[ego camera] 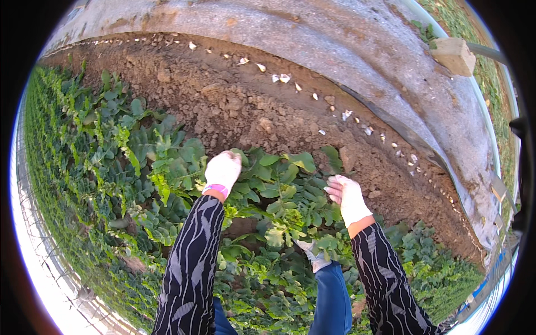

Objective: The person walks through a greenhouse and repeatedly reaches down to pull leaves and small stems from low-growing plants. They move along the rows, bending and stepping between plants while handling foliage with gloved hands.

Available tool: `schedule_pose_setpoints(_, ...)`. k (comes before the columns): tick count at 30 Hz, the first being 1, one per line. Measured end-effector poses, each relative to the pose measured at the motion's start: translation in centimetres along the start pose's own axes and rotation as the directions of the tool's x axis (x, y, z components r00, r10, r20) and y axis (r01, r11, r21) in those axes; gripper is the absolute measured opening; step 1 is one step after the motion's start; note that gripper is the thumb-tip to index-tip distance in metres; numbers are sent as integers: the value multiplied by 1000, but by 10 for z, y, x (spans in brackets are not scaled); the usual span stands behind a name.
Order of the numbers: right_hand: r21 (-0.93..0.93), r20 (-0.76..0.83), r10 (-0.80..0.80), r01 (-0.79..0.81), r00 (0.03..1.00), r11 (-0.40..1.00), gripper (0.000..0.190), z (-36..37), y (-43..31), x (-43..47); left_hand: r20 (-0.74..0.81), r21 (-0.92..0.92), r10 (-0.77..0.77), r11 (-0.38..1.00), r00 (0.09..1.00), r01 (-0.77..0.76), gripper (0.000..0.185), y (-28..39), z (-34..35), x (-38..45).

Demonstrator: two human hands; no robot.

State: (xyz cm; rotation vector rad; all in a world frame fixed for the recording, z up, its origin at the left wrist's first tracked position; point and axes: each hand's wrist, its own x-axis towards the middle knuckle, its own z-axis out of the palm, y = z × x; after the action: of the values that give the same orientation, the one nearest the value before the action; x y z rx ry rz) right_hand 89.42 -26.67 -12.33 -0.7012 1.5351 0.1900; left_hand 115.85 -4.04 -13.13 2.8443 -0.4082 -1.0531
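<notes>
My left hand (224, 168), in a white glove with a pink cuff, is over the edge of the leafy green plants (280, 171); its fingers are curled and their tips are hidden, so whether it holds anything is unclear. To the right, my right hand (346, 195) in a white glove hovers beside the leaves, its fingers bent towards the thumb; I cannot tell if something small is between them. Beyond both hands, garlic cloves (284, 78) lie in a long curved row on the brown soil (234, 100).
A grey fabric sheet (335, 37) borders the soil on the far side. A block (454, 56) rests near a pale pipe at upper right. My shoe (314, 254) stands among the plants, which spread widely on the left. Soil clods lie between plants and cloves.
</notes>
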Motion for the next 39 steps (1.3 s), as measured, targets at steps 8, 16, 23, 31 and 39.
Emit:
schedule_pose_setpoints(8,-104,143,37,-22,989,994,41,19,13,7,344,346,-178,937,922,52,71,21,10,2)
schedule_pose_setpoints(16,165,184,-75,45,980,985,36,53,10,12,425,218,-131,975,896,40,66,8,13,8)
schedule_pose_setpoints(23,461,112,-97,35,989,887,11,43,17,5,419,97,-119,992,900,86,53,-6,19,11)
schedule_pose_setpoints(31,500,-194,-161,239,968,832,16,33,8,-44,265,71,-126,991,956,111,37,-2,12,4)
schedule_pose_setpoints(39,515,-192,-287,345,939,785,8,37,13,-53,135,-654,-21,749,991,105,35,-17,8,-12)
